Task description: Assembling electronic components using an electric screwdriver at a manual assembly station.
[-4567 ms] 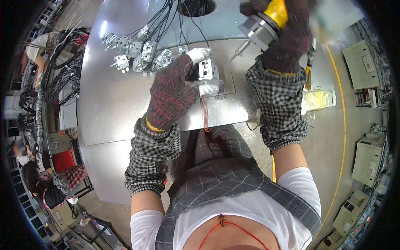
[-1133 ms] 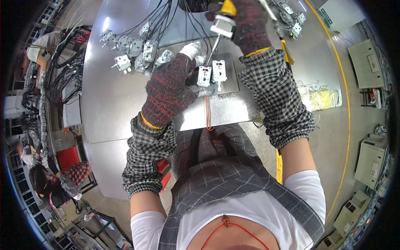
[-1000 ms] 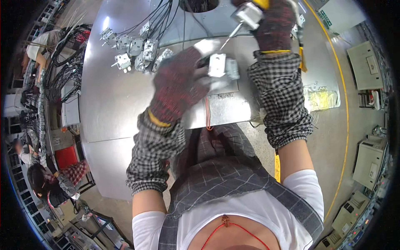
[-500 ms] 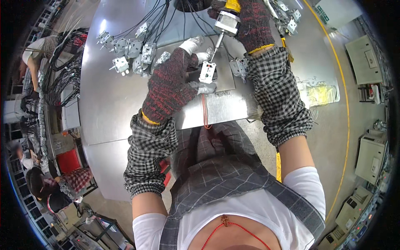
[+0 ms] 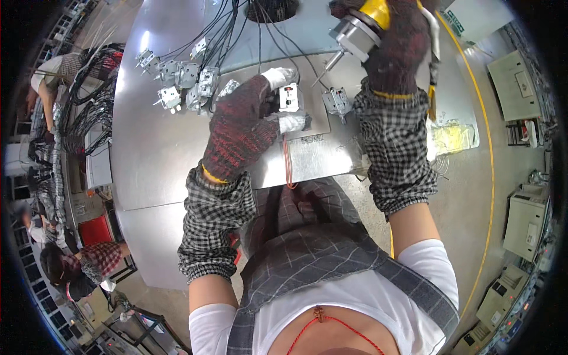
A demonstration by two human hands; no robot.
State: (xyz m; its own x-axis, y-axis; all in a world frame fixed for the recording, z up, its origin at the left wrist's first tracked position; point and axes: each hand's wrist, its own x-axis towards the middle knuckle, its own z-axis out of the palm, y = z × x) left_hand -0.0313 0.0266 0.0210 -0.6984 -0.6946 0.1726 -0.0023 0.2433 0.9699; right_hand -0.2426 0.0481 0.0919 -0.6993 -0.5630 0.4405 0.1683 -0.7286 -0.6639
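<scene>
Clock set on the white-faced unit [image 5: 289,97], 12 o'clock away from the wearer. The unit sits over the flat metal plate [image 5: 320,120] on the steel table [image 5: 160,163], dark slots in its pale face; what its housing contains, cannot tell. Left hand [image 5: 239,127], knit glove with whitish-wrapped tips, reaches in from 8 and is clamped on the unit, wrapped digits at its far and near ends. Right hand [image 5: 401,53], gloved, at 2, is closed round the yellow-bodied driver [image 5: 358,39]; bit slants down toward the unit, tip apart from it. Second metal unit [image 5: 336,102] lies at 3, near the right cuff. At 12, round opening [image 5: 272,9] in the table, dark inside, black cables [image 5: 234,26] running beside it. Cables lead to a cluster of metal units [image 5: 183,77] between 9 and 10. Reddish wires [image 5: 288,161] hang at 6. Between 3 and 4, clear sleeve [image 5: 467,137] with something yellow in it. Far out at 3, beige cabinet [image 5: 515,86]; interior hidden.
</scene>
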